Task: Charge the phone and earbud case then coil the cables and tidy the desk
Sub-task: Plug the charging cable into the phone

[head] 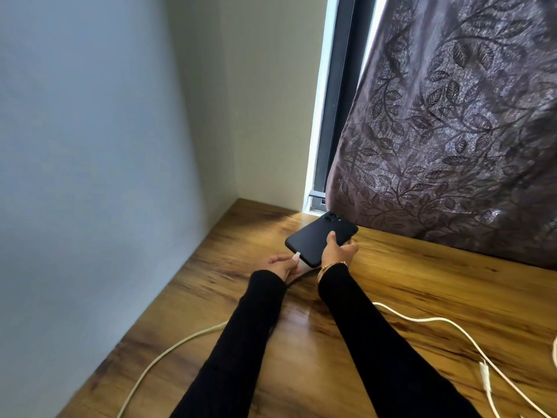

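A black phone (316,233) is face down, camera end toward the window, lifted slightly over the wooden desk (407,273). My right hand (339,250) grips its near right edge, thumb on the back. My left hand (283,265) pinches a white plug (297,255) set at the phone's bottom edge. That plug's white cable (168,351) runs back under my left sleeve to the desk's left front. The earbud case is not in view.
A second white cable (446,322) with an inline connector (484,376) trails across the desk at the right. A patterned brown curtain (452,131) hangs to the desk at the back right beside a window frame (330,116). A wall (90,146) bounds the left side.
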